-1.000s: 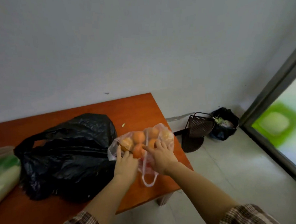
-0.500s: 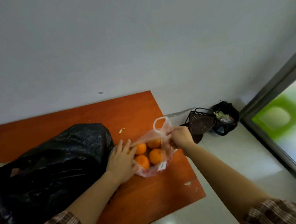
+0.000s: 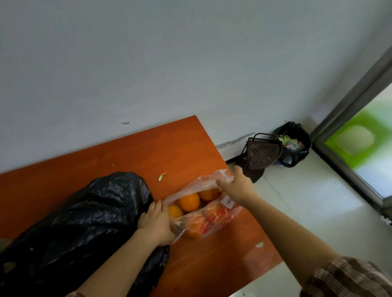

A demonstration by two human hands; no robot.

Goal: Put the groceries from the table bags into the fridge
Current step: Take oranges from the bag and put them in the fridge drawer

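A thin clear plastic bag (image 3: 208,222) with red print lies on the orange wooden table (image 3: 127,152) near its right edge. Its mouth is pulled wide, and several oranges (image 3: 188,202) show inside. My left hand (image 3: 157,223) grips the bag's left rim, next to a large black plastic bag (image 3: 81,222). My right hand (image 3: 240,187) pinches the bag's far upper edge and holds it stretched out. The fridge is not in view.
A dark plastic basket (image 3: 261,154) and a black rubbish bag (image 3: 292,143) stand on the tiled floor by the wall, right of the table. A grey door frame (image 3: 358,94) runs along the right. Small green scraps lie on the tabletop.
My two hands have drawn the clear bag's mouth open. My right hand shifted from the bag's handle loop to its upper edge, my left hand moved to the left rim. The oranges now show.
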